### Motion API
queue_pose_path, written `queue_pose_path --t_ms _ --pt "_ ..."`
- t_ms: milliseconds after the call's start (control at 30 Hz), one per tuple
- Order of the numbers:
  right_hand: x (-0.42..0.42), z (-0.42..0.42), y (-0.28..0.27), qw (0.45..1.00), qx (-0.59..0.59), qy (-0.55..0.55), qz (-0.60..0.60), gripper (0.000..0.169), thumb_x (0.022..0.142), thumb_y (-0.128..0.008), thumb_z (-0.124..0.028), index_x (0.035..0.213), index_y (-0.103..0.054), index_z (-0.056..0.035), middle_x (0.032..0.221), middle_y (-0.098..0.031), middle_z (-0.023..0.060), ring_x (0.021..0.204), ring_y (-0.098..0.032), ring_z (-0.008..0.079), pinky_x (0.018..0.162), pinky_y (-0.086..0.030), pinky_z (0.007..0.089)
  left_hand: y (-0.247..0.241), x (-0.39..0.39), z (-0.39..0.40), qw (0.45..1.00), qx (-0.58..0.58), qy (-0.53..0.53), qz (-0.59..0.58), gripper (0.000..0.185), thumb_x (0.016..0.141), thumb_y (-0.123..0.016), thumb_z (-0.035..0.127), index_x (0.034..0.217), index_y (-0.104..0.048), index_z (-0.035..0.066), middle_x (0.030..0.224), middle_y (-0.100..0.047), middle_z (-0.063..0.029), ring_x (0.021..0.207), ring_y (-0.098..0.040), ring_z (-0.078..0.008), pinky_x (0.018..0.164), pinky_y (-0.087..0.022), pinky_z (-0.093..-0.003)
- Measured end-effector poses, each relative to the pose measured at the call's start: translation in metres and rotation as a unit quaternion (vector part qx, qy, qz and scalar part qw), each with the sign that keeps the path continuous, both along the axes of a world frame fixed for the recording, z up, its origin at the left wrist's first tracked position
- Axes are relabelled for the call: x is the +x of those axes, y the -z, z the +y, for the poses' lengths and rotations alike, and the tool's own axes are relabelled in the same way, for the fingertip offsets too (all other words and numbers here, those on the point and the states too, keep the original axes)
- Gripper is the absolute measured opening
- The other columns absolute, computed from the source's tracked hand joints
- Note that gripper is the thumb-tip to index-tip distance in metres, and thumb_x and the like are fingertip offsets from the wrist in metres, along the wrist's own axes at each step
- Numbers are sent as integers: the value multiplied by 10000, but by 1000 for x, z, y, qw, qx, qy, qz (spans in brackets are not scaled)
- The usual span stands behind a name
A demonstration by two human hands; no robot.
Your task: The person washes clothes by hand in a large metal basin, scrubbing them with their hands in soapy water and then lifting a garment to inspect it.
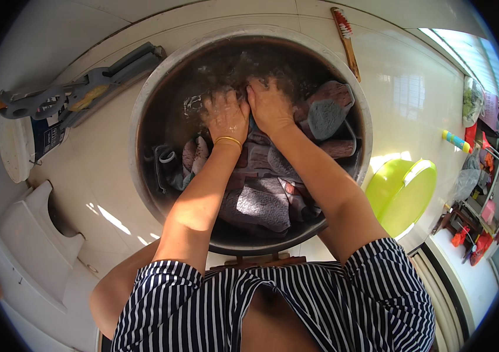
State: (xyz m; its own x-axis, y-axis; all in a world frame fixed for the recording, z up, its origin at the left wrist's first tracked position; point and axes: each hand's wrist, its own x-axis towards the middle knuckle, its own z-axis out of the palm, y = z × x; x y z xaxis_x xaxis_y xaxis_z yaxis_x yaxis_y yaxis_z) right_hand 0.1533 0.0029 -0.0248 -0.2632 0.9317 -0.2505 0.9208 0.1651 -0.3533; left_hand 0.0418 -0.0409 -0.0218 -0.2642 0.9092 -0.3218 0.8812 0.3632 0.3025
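Observation:
A wide metal basin [141,103] sits before me, holding murky water [170,94] and a soaked patterned textile [253,204] in grey and reddish brown. Palm down near the far side is my left hand [226,114], with a gold-coloured bangle [228,140] at the wrist. Close beside it, thumbs almost meeting, my right hand [271,103] presses into the water at the textile's far edge. Splashing water covers the fingertips of both hands, so whether they grip cloth is hidden. A folded part of the textile [326,119] rises above the water to the right.
A wooden-handled scrub brush [345,42] lies beyond the basin. To the right are a lime-green plastic basin [401,193] and a colourful cylindrical container [456,141]. A grey sponge mop [108,81], a white bucket [16,147] and a white plastic stool [38,237] stand left.

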Motion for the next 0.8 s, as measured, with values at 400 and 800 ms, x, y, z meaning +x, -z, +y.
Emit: queue_pose_path --t_ms 400,800 --pt "24 56 -1 950 -179 110 229 492 1010 -487 -478 1422 -570 -220 1392 -602 194 1279 -573 405 1073 -458 474 5 -51 66 978 -112 4 -175 674 985 -363 592 1154 -754 70 1213 -694 -243 1146 -638 -433 1025 -469 -482" --pt "20 -65 -33 996 7 -81 -27 575 1043 -434 -347 1596 -373 -199 1703 -142 179 1561 -144 400 1230 -138 622 -6 -14 -36 989 69 129 -4 554 1081 -318 480 1604 -361 303 1711 -218 -6 1581 -149 -295 1236 -57 -617"
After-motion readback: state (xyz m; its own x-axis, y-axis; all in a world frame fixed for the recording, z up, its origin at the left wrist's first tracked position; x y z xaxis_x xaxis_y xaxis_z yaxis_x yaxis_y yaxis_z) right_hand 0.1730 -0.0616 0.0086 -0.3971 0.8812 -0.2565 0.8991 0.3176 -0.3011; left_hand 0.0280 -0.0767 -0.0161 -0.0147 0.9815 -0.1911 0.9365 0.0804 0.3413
